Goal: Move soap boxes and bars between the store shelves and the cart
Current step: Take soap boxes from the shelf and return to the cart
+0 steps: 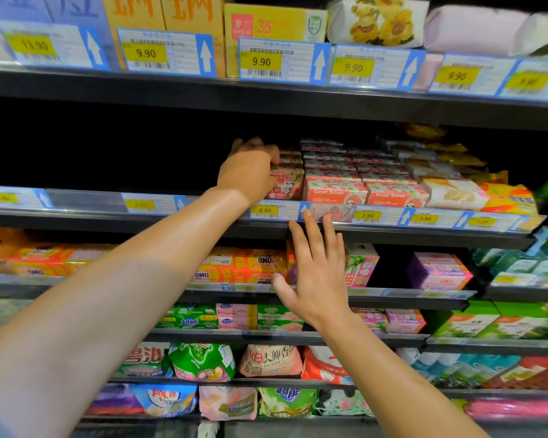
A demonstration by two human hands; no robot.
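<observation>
My left hand [249, 170] reaches onto the second shelf and its fingers curl round the left end of a pink goat soap box [287, 181], the leftmost of a stack. Rows of matching pink Goat Soap boxes [336, 191] fill the shelf to its right. My right hand [317, 267] hovers lower, in front of the shelf edge, fingers straight and spread, holding nothing. The cart is out of sight.
The shelf rail [266, 211] carries price tags marked 8.00 and 3.90. Left of the soap stack the shelf is dark. Yellow boxes [266, 23] stand on the top shelf. Orange OMO bars [253, 263] and detergent packs fill the lower shelves.
</observation>
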